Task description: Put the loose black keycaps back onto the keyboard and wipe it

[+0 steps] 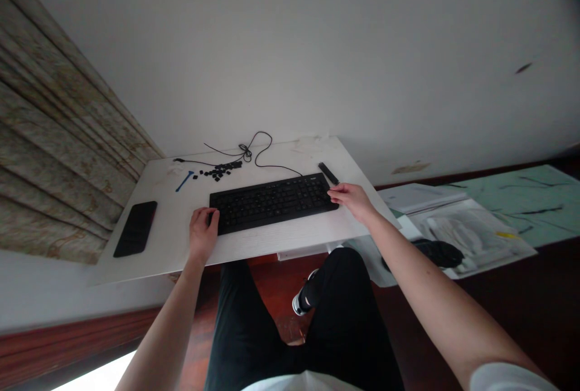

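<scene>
A black keyboard (272,202) lies on the white desk in front of me, some of its keycaps apparently off. My left hand (203,232) is closed on its left end, fingers at the front left corner. At the other end my right hand (354,200) pinches the right edge. Just beyond the right fingers lies a slim black stick-like object (328,173), its kind unclear. Several loose black keycaps (220,170) are scattered behind the keyboard. Left of them rests a small blue tool (184,181).
A black phone (135,229) lies on the left of the white desk (170,252). The keyboard's cable (245,150) loops along the back by the wall. Curtains (54,131) hang at left. Papers and plastic bags (471,228) with a dark object (437,253) are at right, below.
</scene>
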`<state>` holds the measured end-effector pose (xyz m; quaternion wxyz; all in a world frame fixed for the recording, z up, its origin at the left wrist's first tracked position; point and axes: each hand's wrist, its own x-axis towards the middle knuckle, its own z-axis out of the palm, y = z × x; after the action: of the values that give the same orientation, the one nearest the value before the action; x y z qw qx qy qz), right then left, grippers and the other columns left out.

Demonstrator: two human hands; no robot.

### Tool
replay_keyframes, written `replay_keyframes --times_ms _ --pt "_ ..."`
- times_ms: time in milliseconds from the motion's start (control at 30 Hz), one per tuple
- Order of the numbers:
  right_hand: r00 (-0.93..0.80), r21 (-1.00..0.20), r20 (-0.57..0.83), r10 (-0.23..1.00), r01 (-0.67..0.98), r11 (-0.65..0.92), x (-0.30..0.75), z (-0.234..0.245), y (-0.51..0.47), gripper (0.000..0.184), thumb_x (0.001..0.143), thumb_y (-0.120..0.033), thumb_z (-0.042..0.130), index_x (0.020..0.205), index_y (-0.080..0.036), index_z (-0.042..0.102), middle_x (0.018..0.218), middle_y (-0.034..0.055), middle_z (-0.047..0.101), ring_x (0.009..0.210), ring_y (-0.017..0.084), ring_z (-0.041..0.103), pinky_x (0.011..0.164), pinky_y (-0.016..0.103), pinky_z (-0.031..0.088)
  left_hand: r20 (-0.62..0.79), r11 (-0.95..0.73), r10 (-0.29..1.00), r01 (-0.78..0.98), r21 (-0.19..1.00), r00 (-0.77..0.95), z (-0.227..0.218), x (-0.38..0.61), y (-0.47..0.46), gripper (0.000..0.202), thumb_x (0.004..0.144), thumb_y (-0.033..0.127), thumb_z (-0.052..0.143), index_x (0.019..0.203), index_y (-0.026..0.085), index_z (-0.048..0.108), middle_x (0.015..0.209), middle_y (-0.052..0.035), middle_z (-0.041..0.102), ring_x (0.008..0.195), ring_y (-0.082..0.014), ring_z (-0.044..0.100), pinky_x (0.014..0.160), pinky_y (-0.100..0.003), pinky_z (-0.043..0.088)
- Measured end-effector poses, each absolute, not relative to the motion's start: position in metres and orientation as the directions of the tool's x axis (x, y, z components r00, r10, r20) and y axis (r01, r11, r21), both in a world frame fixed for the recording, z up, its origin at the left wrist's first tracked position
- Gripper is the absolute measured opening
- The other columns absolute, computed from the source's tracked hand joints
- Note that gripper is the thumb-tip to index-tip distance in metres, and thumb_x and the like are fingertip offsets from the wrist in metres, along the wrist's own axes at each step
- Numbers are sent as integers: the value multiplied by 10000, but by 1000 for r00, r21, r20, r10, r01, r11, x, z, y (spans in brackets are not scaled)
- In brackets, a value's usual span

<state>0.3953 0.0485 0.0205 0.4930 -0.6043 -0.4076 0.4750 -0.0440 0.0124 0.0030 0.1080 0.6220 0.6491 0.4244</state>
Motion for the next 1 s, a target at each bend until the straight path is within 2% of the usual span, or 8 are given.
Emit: replay_keyframes --times_ms 100,200,267,400,500,600,767,1000 --pt "230 -981 -192 954 -38 -188 393 20 50 280 586 -265 896 753 -164 696 727 52 705 698 163 678 740 332 608 381 -129 901 712 690 -207 3 -44 12 245 918 418 518 933 217 657 1033 -77 615 1030 -237 608 1013 -409 473" --pt "218 -982 -187 958 -10 -189 393 22 54 210 644 -227 865 776 -156 718 749 67 716 711 168 685 752 334 613 377 -126 903 711 692 -207 4 -43 11 242 918 416 516 932 220 658 1027 -74 613 1034 -237 608 1022 -411 468" --pt "187 -975 -195 963 74 -212 395 25 59 165 688 -219 830 808 -149 741 746 68 718 680 158 667 699 312 599 373 -123 904 709 694 -208 4 -43 11 242 917 417 515 932 222 658 1030 -75 610 1042 -240 606 1030 -414 463" --pt "103 -903 -218 970 356 -241 399 29 71 161 757 -255 766 875 -147 776 722 59 717 647 151 622 609 275 525 368 -122 905 700 703 -213 3 -44 12 241 912 421 519 932 226 658 1035 -75 606 1050 -244 604 1041 -417 457" --pt "8 -827 -224 975 527 -194 403 33 81 147 766 -269 747 861 -165 788 787 70 745 708 172 643 670 289 518 361 -116 907 695 710 -217 2 -44 12 239 909 422 523 932 227 659 1037 -73 606 1048 -243 605 1037 -410 460" --pt "-72 -771 -227 971 623 -135 404 37 90 98 744 -243 745 804 -179 789 826 76 759 760 194 667 752 316 523 362 -116 907 698 707 -216 2 -44 13 245 910 426 521 934 226 659 1040 -73 607 1046 -242 605 1031 -406 461" --pt "-98 -770 -232 968 626 -121 402 41 99 30 690 -218 764 714 -210 781 784 55 757 773 216 670 798 351 514 373 -119 904 712 692 -211 2 -44 13 238 910 417 523 947 228 663 1052 -74 607 1036 -237 606 1019 -398 469" --pt "-47 -835 -280 959 504 -219 400 45 99 98 634 -260 796 719 -210 795 767 70 751 708 205 624 619 307 473 356 -106 911 719 687 -206 4 -44 14 222 911 401 527 944 229 663 1054 -78 603 1032 -241 609 1009 -406 477"
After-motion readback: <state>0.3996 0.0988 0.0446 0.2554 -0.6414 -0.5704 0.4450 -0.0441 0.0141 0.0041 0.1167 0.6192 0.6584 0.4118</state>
